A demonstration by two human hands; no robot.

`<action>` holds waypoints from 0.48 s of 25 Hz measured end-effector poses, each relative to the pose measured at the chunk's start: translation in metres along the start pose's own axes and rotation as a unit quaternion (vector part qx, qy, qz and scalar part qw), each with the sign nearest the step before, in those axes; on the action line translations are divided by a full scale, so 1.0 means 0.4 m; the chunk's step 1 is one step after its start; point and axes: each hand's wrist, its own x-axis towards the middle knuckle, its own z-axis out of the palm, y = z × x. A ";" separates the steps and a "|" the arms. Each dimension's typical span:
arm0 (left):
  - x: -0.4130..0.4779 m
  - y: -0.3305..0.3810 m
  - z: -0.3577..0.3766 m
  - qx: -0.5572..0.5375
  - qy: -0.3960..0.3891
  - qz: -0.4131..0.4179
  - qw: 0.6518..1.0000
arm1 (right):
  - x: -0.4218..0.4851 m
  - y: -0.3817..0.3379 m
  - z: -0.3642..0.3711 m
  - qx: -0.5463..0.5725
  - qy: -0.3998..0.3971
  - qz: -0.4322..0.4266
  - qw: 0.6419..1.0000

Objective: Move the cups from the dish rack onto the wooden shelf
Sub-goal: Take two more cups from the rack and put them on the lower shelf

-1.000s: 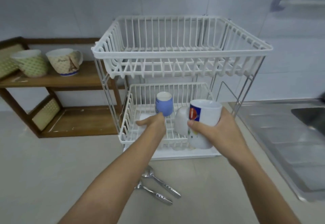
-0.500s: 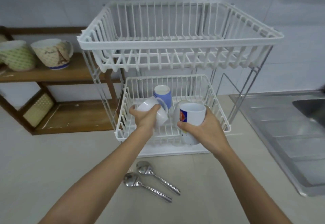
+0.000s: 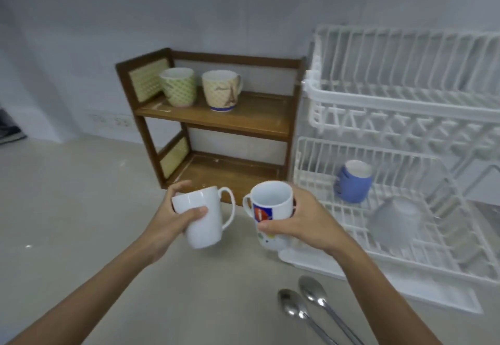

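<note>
The left hand (image 3: 169, 218) is gripping a plain white mug (image 3: 201, 217) around its body, thumb across the front and fingers curled behind, and the mug is tilting with its handle sticking out to the right. The right hand (image 3: 300, 220) is wrapping around a printed mug (image 3: 270, 210) with a red and blue logo, holding it upright so its open mouth is showing, handle pointing left toward the other mug. The two mugs are hanging in the air just beside each other, above the pale counter (image 3: 67, 223) and in front of the shelf (image 3: 216, 117), not touching it. On the shelf's upper board a green mug (image 3: 178, 87) and a beige mug (image 3: 220, 90) are standing side by side near the left end, while the right half of that board and the lower board are lying bare. To the right of the shelf the white rack (image 3: 405, 106) is standing on the counter, almost against the shelf's side. In its lower tier a blue cup (image 3: 353, 181) is leaning mouth up near the back, and a pale cup (image 3: 395, 218) is sitting upside down closer to the front, blurred so I cannot make out more of it. Two metal spoons (image 3: 308, 304) are lying side by side on the counter below the right forearm, just in front of the rack's drip tray (image 3: 433, 298).
</note>
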 end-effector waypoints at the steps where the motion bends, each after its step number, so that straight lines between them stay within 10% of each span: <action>1: 0.042 -0.009 -0.040 0.035 0.046 0.005 0.998 | 0.042 0.010 0.053 -0.007 0.011 0.013 1.000; 12: 0.481 -0.110 -0.153 0.328 0.088 0.012 0.940 | 0.529 0.130 0.289 -0.185 0.155 0.233 0.942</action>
